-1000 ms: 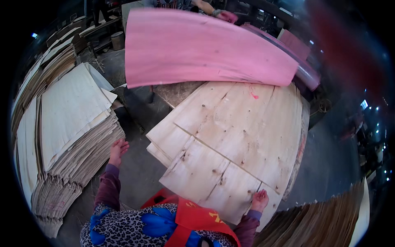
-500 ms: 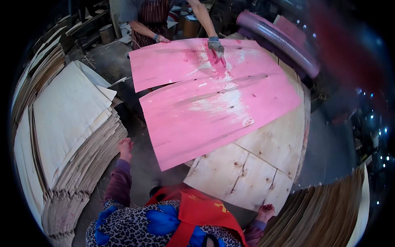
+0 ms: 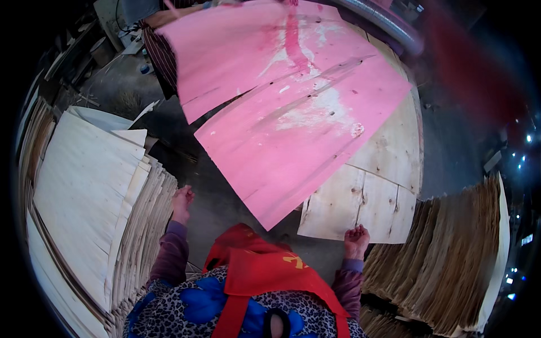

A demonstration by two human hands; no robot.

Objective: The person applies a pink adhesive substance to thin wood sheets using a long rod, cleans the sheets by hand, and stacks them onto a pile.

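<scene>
My left hand (image 3: 183,200) is curled closed beside the tall stack of pale veneer sheets (image 3: 90,163), and nothing shows in its fingers. At the near edge of the pale wooden sheet (image 3: 375,194), my right hand (image 3: 357,241) is also curled, with nothing visible in it; whether it touches that edge I cannot tell. Over the pale sheet lies a large pink-coated sheet (image 3: 293,141), split along part of its left side and streaked with white patches. Its near corner juts out past the pale sheet toward me. A co-worker's arm (image 3: 179,13) reaches over its far edge.
A stack of brown-edged sheets (image 3: 445,253) stands at the near right. Beyond the pink sheet is a shiny roller (image 3: 389,25). A bucket (image 3: 102,52) stands on the grey floor (image 3: 127,79) at the far left. A red blur covers the upper right.
The pink sheet has turned, and its near corner has swung right. The co-worker has shifted left around its far edge. My view has moved; both my hands stay curled.
</scene>
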